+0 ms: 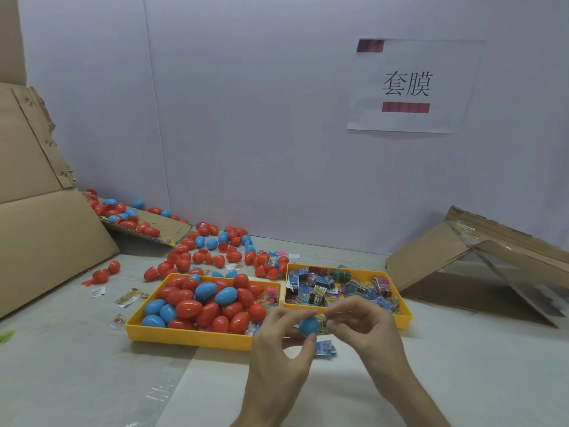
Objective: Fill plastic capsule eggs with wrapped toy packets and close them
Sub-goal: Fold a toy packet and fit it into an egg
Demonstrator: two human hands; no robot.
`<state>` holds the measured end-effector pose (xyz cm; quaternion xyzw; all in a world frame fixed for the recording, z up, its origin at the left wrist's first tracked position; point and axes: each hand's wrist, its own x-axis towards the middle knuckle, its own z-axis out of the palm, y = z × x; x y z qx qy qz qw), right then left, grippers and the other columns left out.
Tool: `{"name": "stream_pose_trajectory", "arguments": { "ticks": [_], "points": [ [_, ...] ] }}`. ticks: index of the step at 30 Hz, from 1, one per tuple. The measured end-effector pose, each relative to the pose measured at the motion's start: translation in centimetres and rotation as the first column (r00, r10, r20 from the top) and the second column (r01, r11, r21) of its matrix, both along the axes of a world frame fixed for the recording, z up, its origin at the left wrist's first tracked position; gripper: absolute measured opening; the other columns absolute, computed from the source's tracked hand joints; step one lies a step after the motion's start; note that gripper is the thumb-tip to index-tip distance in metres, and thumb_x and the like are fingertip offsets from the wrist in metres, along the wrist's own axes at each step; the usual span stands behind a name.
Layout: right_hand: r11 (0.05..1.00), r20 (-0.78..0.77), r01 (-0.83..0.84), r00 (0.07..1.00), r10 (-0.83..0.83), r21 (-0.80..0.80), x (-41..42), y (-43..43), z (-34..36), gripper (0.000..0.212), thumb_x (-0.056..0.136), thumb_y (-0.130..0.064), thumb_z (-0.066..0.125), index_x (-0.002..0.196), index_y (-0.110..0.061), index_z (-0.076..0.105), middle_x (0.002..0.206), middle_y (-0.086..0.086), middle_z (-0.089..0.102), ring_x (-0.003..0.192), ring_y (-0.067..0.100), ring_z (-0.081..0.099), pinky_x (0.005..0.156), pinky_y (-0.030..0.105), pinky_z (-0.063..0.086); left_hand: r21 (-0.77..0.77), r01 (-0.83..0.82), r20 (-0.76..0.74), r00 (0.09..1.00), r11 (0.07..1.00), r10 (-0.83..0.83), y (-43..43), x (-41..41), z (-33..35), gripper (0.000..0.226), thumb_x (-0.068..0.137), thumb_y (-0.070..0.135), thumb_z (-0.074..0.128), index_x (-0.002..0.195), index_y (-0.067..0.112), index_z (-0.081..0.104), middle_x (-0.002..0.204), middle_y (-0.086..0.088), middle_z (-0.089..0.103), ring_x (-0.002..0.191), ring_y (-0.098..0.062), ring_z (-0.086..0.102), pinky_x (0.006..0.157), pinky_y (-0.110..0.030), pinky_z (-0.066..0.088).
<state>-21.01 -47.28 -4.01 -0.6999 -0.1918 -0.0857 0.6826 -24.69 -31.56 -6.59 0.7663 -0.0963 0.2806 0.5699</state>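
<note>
Cardboard box (46, 235), far left: leaned against the wall. Loose eggs (215, 251), red and blue: lay scattered over the table behind the trays. Left tray (184, 338): held a heap of closed eggs (200, 303). Left hand (277, 349): rose from the lower edge, in front of the gap between the trays; pinched a blue egg half (308, 325) between curled fingers above and thumb below. Egg half: stood clear above the table, long axis roughly level and left to right, rounded end leftward, open mouth rightward. Packet (323, 322): sat partly in that mouth. Spare packet (326, 348): lay on the table just below. Right hand (369, 328): came in from the right, fingertips curled and pinching the packet at the mouth. Right tray (404, 317): held a pile of packets (338, 288).
</note>
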Motion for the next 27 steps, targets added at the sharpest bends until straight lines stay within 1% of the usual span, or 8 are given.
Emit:
{"name": "stream_pose_trajectory", "arguments": {
  "ticks": [4,7,10,15,19,23,27],
  "points": [
    [1.000,0.018,-0.015,1.000,0.015,-0.004,-0.09,0.03,0.15,0.035,0.080,0.014,0.073,0.081,-0.021,0.076,0.086,0.010,0.074,0.084,0.023,0.074,0.073,0.025,0.057,0.005,-0.002,-0.017,1.000,1.000,0.002,0.04,-0.05,0.12,0.044,0.086,0.002,0.075,0.105,0.042,0.073,0.102,0.021,0.061,0.088,-0.012,0.071,0.076,-0.018,0.059],
    [0.999,0.022,-0.037,0.999,0.037,0.013,-0.17,-0.07,0.16,0.032,0.080,0.016,0.073,0.082,-0.015,0.076,0.085,0.011,0.074,0.085,0.023,0.073,0.074,0.024,0.057,0.008,0.003,-0.027,1.000,1.000,-0.002,0.00,-0.14,0.17,0.044,0.086,0.003,0.075,0.105,0.043,0.072,0.104,0.022,0.061,0.088,-0.011,0.071,0.076,-0.018,0.058],
    [1.000,0.020,-0.024,1.000,0.024,0.014,-0.08,-0.14,0.01,0.029,0.079,0.016,0.072,0.083,-0.013,0.076,0.086,0.010,0.075,0.086,0.024,0.073,0.074,0.026,0.057,0.014,0.020,-0.034,0.999,1.000,-0.019,-0.08,-0.11,0.14,0.044,0.085,0.002,0.075,0.106,0.041,0.073,0.104,0.022,0.060,0.088,-0.012,0.072,0.076,-0.018,0.058],
    [1.000,0.013,-0.024,1.000,0.024,0.007,-0.06,-0.02,0.10,0.033,0.080,0.015,0.073,0.082,-0.018,0.076,0.087,0.010,0.074,0.086,0.024,0.074,0.073,0.026,0.057,0.034,0.020,-0.045,0.999,0.999,-0.019,-0.06,-0.20,0.24,0.047,0.083,0.000,0.075,0.106,0.041,0.070,0.105,0.022,0.061,0.090,-0.010,0.071,0.076,-0.017,0.058],
    [0.999,-0.017,-0.025,1.000,0.025,0.026,-0.02,-0.04,0.00,0.031,0.080,0.012,0.074,0.081,-0.019,0.075,0.087,0.009,0.074,0.085,0.024,0.074,0.072,0.026,0.057,0.030,0.007,-0.051,0.999,1.000,-0.005,-0.08,-0.26,0.21,0.044,0.082,0.000,0.076,0.104,0.038,0.069,0.105,0.022,0.062,0.090,-0.009,0.071,0.076,-0.016,0.057],
    [0.999,-0.008,-0.032,0.999,0.032,0.020,0.02,0.00,0.02,0.034,0.079,0.012,0.075,0.080,-0.021,0.075,0.085,0.007,0.073,0.082,0.022,0.073,0.072,0.025,0.056,0.013,0.000,-0.059,0.998,1.000,0.001,-0.11,-0.22,0.18,0.043,0.082,0.000,0.077,0.103,0.037,0.069,0.103,0.023,0.061,0.089,-0.008,0.071,0.075,-0.015,0.057],
    [0.999,0.005,-0.049,0.999,0.049,0.011,0.03,0.08,-0.07,0.037,0.079,0.015,0.073,0.079,-0.022,0.075,0.082,0.005,0.072,0.082,0.021,0.072,0.072,0.025,0.056,-0.011,-0.002,-0.074,0.997,1.000,0.001,0.04,-0.17,0.03,0.042,0.080,-0.001,0.077,0.101,0.035,0.071,0.100,0.015,0.064,0.089,-0.009,0.072,0.075,-0.017,0.058]
  ]
}}
